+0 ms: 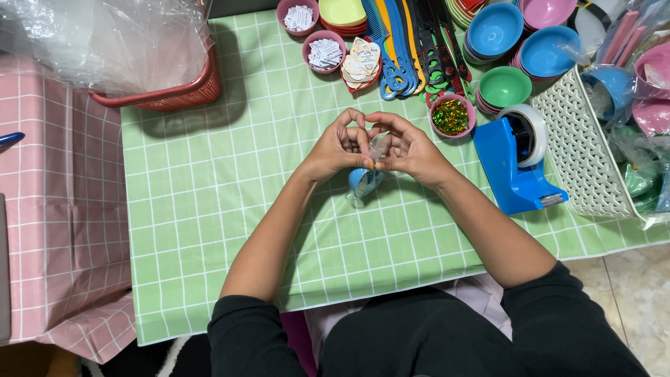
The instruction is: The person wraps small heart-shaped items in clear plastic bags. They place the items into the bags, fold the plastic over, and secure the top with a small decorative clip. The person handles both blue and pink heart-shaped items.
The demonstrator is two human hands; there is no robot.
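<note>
Two hands meet over the middle of the green checked tabletop (209, 209), fingers curled in and pinched together on one small clear bag (377, 148) held between them. The left hand (336, 150) grips the bag's left side with thumb and forefinger, other fingers bent; the right hand (412, 149) pinches its right side the same way. Just beneath the hands, one small blue bowl (363, 181) hangs or rests inside clear wrap, close above the cloth; I cannot tell whether it touches the tabletop. To the right stands one blue tape dispenser (513, 164) with one roll on it. Beside it sits one pink cup of shiny green and gold bits (451, 116), and one green bowl (504, 86) behind that. At the far edge I count two pink cups of white paper slips (324, 53), one red heart-shaped dish of printed tags (361, 61), and a bunch of blue and black combs (408, 42), too packed to count. Two blue bowl stacks (520, 38) sit further right. One white basket (583, 150) holds wrapped items at the right edge, and one red basket (167, 94) of clear plastic stands at the left, next to a pink checked cloth (56, 209).
</note>
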